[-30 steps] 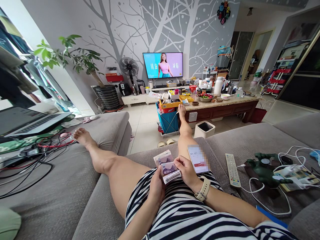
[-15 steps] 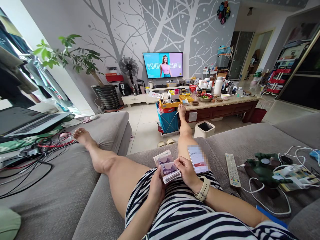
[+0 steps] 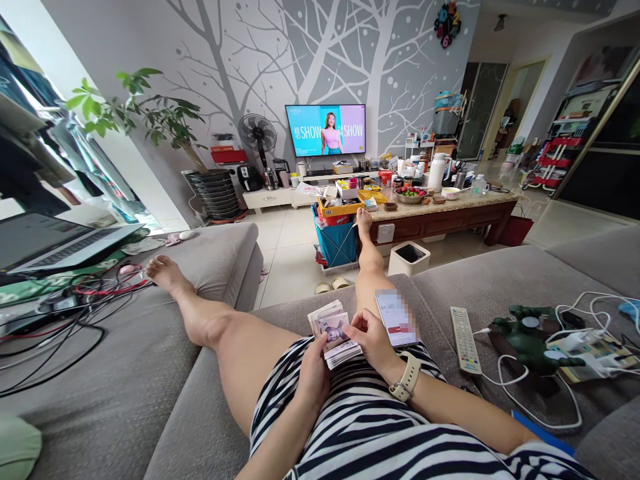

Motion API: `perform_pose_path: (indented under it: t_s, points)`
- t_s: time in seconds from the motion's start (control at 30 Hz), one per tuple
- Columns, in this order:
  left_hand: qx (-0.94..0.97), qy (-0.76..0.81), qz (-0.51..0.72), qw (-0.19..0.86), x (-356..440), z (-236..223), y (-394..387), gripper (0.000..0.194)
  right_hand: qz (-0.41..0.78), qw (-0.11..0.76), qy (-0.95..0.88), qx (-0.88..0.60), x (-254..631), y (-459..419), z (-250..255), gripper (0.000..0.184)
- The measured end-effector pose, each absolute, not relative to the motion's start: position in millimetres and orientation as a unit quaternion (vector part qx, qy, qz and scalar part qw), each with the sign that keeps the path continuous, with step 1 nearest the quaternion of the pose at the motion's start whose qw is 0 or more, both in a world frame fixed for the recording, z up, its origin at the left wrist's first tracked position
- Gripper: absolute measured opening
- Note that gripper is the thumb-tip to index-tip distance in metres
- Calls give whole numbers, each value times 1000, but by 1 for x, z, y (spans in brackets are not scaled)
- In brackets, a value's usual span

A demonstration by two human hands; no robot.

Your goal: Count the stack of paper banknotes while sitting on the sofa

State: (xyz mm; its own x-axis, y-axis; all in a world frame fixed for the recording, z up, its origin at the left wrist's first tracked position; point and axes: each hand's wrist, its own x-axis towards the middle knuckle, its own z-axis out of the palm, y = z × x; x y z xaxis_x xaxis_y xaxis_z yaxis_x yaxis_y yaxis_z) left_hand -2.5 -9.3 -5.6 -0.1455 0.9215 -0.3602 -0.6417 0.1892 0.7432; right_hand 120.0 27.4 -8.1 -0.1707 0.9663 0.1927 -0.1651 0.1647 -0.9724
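A stack of purple banknotes point(image 3: 334, 333) rests over my lap, with my left hand point(image 3: 313, 372) closed around its lower left side from beneath. My right hand point(image 3: 371, 341), with a beige watch on the wrist, pinches the top note at its right edge and lifts it off the stack. A phone point(image 3: 396, 318) with a lit screen lies on my right thigh just beyond that hand. I sit on a grey sofa point(image 3: 480, 280) with both legs stretched out.
A white remote point(image 3: 465, 339), a green fist-shaped toy point(image 3: 531, 337) and white cables lie on the sofa to my right. A laptop point(image 3: 55, 243) and tangled cords sit at left. Ahead are a cluttered coffee table point(image 3: 440, 203), a white bin point(image 3: 409, 258) and a television point(image 3: 326, 130).
My right hand has peeled the top banknote up and leftward off the stack, fanning the notes. The television picture has changed. Legs and phone stay put.
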Motion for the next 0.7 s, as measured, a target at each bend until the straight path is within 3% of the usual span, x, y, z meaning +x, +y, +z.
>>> perform_pose_path:
  t_s: [0.3,0.7]
  points:
    - [166,434,638,614,-3,-8,-10,16,493,515,-579,-395,121,30,-7,24]
    - [129,456,643,602,4,9,-13,24,507,522,-583,-362,121,27,-4,24]
